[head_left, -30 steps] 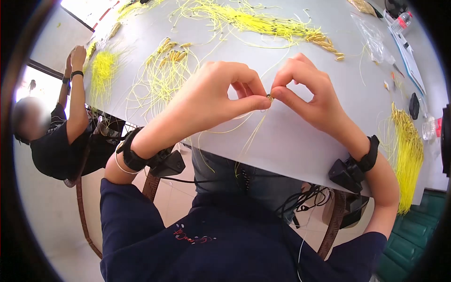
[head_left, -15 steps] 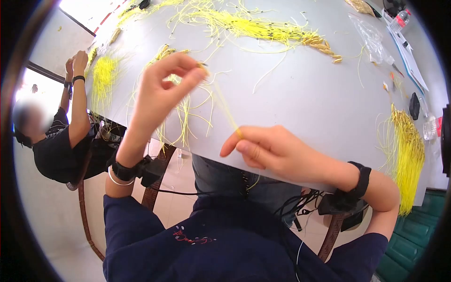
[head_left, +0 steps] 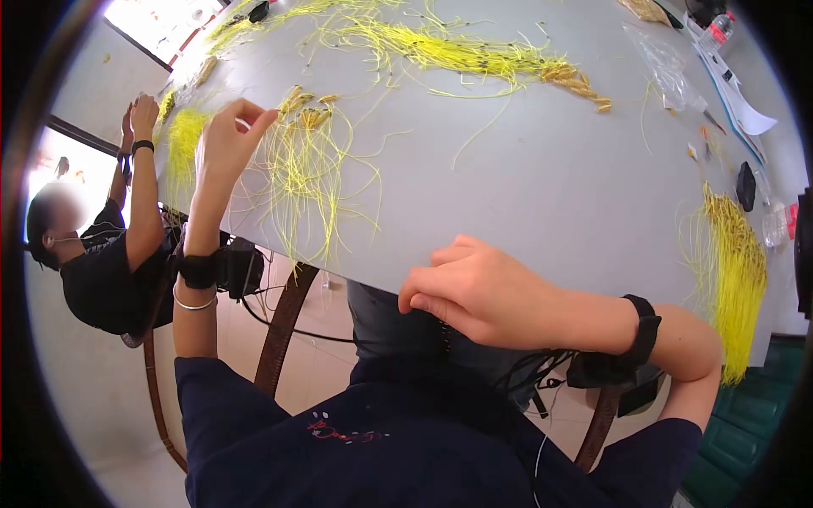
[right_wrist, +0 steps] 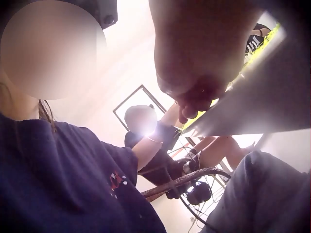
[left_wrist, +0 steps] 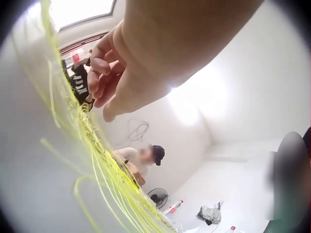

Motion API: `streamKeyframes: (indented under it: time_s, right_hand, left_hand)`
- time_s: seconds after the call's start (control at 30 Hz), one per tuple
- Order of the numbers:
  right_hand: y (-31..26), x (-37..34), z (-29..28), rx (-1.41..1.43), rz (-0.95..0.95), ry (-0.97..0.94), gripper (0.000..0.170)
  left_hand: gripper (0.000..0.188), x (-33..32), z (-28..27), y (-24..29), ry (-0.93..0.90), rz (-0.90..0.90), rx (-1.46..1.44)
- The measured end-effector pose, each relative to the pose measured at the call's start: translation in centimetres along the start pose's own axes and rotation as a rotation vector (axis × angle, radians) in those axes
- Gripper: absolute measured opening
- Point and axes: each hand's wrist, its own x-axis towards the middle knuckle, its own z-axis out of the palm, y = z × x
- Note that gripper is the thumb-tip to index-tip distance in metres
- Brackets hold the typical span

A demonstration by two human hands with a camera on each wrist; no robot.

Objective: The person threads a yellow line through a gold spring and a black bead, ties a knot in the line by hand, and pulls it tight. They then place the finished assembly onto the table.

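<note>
In the head view, my left hand [head_left: 229, 146] is raised at the left, beside a small loose bundle of yellow strands [head_left: 301, 173] with golden-brown ends. The left wrist view shows the left fingers [left_wrist: 100, 73] loosely bent, apart from the thumb, with nothing visible between them. My right hand [head_left: 491, 292] is over the near table edge, its fingers bent and the thumb close to the index finger. No strand shows at it in the head view; the right wrist view has its fingers [right_wrist: 199, 99] dark, and whether they hold anything is unclear.
A long yellow bundle [head_left: 457, 52] lies across the far table; another [head_left: 737, 288] hangs over the right edge. A plastic bag [head_left: 665, 68], a black object [head_left: 746, 187] and bottles [head_left: 721, 30] are at the right. Another person [head_left: 110, 262] sits at the left.
Both hands were together at a small piece, then parted. The left hand has moved left and its piece is no longer seen; the right has moved down toward me, its strand no longer visible.
</note>
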Motion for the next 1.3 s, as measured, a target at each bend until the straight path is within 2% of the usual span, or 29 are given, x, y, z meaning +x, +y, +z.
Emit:
streamKeyframes:
  time_s: [0.07,0.1,0.17,0.2,0.23,0.27,0.3,0.33,0.37,0.4,0.47,0.5,0.57,0.73,1.03,1.17,1.3]
  right_hand:
    - [0.2,0.1,-0.1,-0.027,-0.004,-0.017,0.008]
    - [0.1,0.0,-0.2,-0.034,-0.003,-0.014,0.008]
    - [0.0,0.1,-0.4,-0.008,0.052,-0.061,0.010]
    - [0.0,0.2,-0.5,-0.009,0.050,-0.060,0.010]
    - [0.1,0.2,-0.8,0.080,0.055,-0.043,0.011]
    - [0.1,0.3,-1.1,0.173,0.060,-0.026,0.013]
    - [0.0,0.2,-1.6,0.178,0.062,-0.025,0.013]
    - [-0.1,0.2,-2.4,0.383,0.202,-0.029,0.014]
    - [-0.1,0.3,-2.9,0.585,0.343,-0.035,0.015]
    - [0.1,0.6,-3.1,0.434,0.297,0.012,0.017]
    - [0.5,1.1,-4.5,0.431,0.442,-0.034,0.019]
    - [1.0,1.2,-4.8,0.431,0.446,-0.044,0.019]
    - [1.9,1.2,-5.1,0.532,0.462,0.059,0.022]
    - [2.0,1.6,-5.4,0.600,0.435,0.025,0.023]
    - [2.1,1.7,-5.6,0.536,0.407,0.007,0.022]
    - [1.4,2.2,-5.8,0.549,0.482,-0.007,0.022]
    - [1.5,1.7,-5.6,0.618,0.538,0.008,0.021]
  left_hand:
    - [0.029,0.0,-0.6,1.7,0.222,0.141,-0.031]
    - [0.026,-0.4,-1.3,2.9,0.178,0.186,-0.123]
    - [0.019,-2.9,-2.6,7.0,0.019,0.389,-0.526]
    - [0.018,-4.6,-4.1,9.1,-0.120,0.520,-0.638]
    - [0.021,-5.8,-4.6,10.5,-0.145,0.786,-0.780]
    - [0.019,-7.9,-5.2,12.2,-0.260,0.745,-0.955]
    - [0.018,-8.8,-5.3,13.4,-0.326,0.858,-1.123]
    - [0.020,-7.9,-4.3,14.6,-0.503,1.154,-1.411]
    - [0.020,-7.4,-3.8,14.1,-0.502,1.153,-1.417]
    - [0.020,-7.2,-3.6,14.2,-0.509,1.152,-1.423]
    - [0.019,-7.2,-3.0,14.7,-0.520,1.145,-1.433]
    - [0.019,-7.2,-2.9,14.7,-0.522,1.138,-1.438]
    - [0.018,-7.1,-2.7,14.8,-0.527,1.131,-1.445]
    - [0.016,-6.3,-2.6,15.2,-0.549,1.132,-1.449]
    - [0.014,-5.4,-3.0,15.6,-0.595,1.154,-1.443]
    - [0.014,-4.2,-4.4,15.4,-0.593,1.192,-1.405]
    - [0.013,-5.2,-3.4,16.1,-0.670,1.174,-1.444]
